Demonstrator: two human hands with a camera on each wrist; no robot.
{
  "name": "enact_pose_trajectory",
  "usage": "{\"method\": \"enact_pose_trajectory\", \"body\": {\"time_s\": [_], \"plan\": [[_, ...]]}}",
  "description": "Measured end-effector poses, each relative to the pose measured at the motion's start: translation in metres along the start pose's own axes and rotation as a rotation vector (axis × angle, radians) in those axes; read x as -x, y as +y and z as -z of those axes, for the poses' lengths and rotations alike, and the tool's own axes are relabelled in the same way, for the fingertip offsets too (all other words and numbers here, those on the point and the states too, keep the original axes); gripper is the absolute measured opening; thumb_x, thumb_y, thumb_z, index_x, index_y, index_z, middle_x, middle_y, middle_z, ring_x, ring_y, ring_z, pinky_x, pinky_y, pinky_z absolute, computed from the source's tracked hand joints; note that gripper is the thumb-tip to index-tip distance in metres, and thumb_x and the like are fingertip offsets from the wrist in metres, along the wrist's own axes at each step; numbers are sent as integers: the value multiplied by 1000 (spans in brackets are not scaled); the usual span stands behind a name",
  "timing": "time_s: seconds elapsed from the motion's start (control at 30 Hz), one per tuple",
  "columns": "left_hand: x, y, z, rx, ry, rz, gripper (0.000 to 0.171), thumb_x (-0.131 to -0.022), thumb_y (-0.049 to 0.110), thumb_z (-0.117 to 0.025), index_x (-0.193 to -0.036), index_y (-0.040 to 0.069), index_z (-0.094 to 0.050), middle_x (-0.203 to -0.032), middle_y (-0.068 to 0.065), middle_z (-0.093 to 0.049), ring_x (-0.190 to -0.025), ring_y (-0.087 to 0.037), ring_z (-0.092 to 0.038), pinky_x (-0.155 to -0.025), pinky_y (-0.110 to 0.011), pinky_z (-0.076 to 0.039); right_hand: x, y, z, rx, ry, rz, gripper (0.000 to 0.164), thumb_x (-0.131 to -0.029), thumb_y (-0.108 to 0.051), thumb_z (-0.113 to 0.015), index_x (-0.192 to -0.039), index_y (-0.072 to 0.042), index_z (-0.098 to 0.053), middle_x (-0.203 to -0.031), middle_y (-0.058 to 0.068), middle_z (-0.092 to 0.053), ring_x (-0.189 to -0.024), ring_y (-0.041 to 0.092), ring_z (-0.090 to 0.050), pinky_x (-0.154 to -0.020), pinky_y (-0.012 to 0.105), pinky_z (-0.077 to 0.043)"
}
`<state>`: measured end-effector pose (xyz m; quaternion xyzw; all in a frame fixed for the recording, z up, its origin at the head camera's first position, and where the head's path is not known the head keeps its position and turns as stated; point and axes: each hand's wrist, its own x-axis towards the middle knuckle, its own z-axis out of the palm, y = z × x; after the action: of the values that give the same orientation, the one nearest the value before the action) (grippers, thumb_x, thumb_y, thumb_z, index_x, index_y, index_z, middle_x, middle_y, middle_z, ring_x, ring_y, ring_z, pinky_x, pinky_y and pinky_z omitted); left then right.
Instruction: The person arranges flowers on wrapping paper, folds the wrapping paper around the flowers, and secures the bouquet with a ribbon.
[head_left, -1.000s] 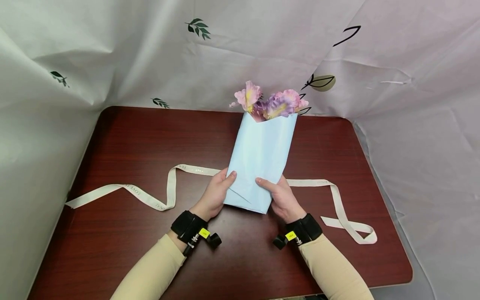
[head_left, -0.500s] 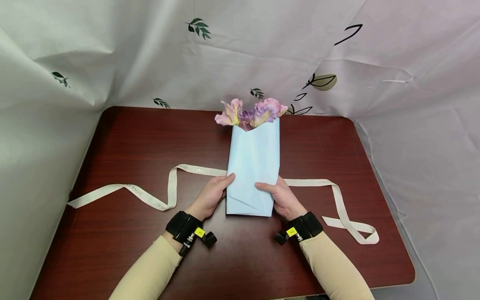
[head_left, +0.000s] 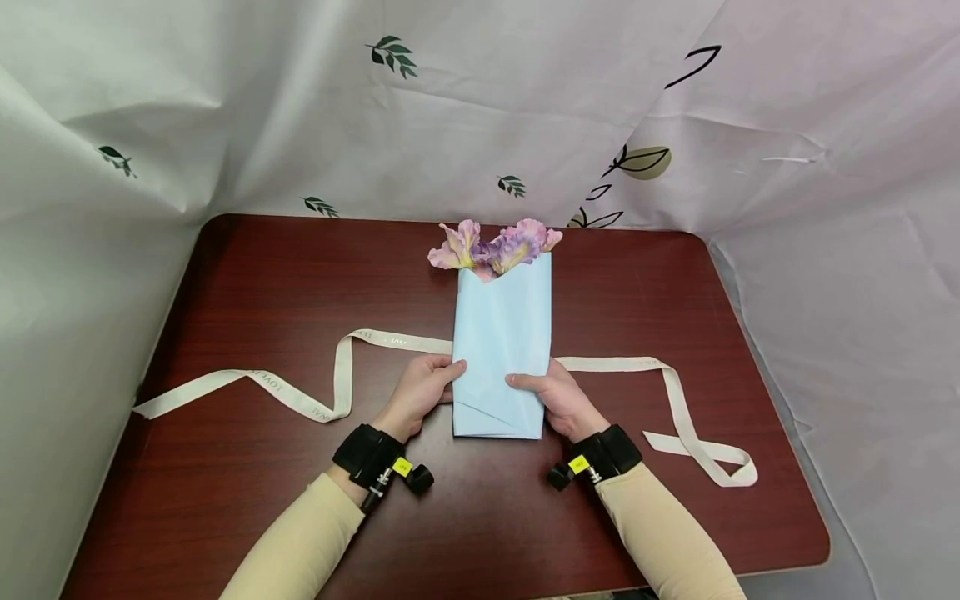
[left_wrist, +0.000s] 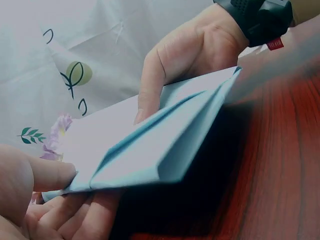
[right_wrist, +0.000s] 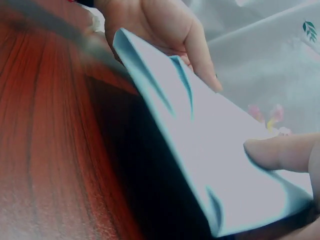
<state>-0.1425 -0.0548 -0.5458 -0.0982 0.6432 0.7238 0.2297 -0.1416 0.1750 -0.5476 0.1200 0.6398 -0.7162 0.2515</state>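
A bouquet wrapped in folded light blue paper [head_left: 501, 342] is held between both hands at the middle of the table. Pink and purple flowers [head_left: 510, 248] stick out of its far end. My left hand [head_left: 422, 392] grips the left edge, thumb on top and fingers beneath, as the left wrist view shows. On the right edge my right hand [head_left: 564, 398] holds the paper the same way, its thumb [right_wrist: 280, 152] lying flat on the front. In both wrist views a dark shadow gap shows under the wrapper's folded near end [left_wrist: 170, 167].
A cream ribbon [head_left: 300, 402] with printed letters runs across the dark red table [head_left: 285, 492] and passes behind the bouquet. Its right part [head_left: 678, 412] ends in a loop. White cloth [head_left: 255, 108] with leaf prints hangs behind and at the sides.
The bouquet has come nearer to the person and straightened from a rightward tilt, its flowers shifting left and down in the head view. Both hands keep their hold. The ribbon lies the same.
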Motion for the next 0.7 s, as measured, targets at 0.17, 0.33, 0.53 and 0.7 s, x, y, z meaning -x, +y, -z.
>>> {"method": "enact_pose_trajectory", "body": {"time_s": [0.17, 0.33, 0.53, 0.7], "plan": [[0, 0, 1, -82, 46, -4, 24, -93, 20, -67, -107, 2, -73, -99, -11, -75, -82, -14, -73, -73, -31, -59, 0, -2, 0, 186, 89, 50, 72, -81, -15, -80, -141, -21, -42, -135, 5, -54, -118, 24, -59, -96, 39, -49], [2, 1, 2, -302, 92, -93, 42, -90, 20, -70, -129, 8, -60, -84, -10, -74, -68, -16, -70, -65, -29, -57, 4, -4, 1, 395, 171, 95, 92, -80, -27, -82, -153, -28, -25, -147, 3, -45, -131, 28, -50, -104, 46, -43], [6, 2, 1, -624, 181, -200, 65, -90, 28, -70, -147, 16, -43, -70, -1, -64, -53, -14, -60, -59, -29, -48, 11, -9, 2, 681, 243, 182, 99, -83, -42, -76, -158, -31, -12, -154, 6, -40, -129, 26, -53, -99, 45, -47], [5, 0, 0, -759, 238, -290, 65, -89, 28, -71, -147, 15, -45, -66, 3, -59, -57, -11, -53, -59, -27, -43, 15, -9, 5, 905, 297, 252, 91, -88, -46, -69, -158, -14, -19, -133, 13, -56, -88, 19, -62, -72, 32, -50]]}}
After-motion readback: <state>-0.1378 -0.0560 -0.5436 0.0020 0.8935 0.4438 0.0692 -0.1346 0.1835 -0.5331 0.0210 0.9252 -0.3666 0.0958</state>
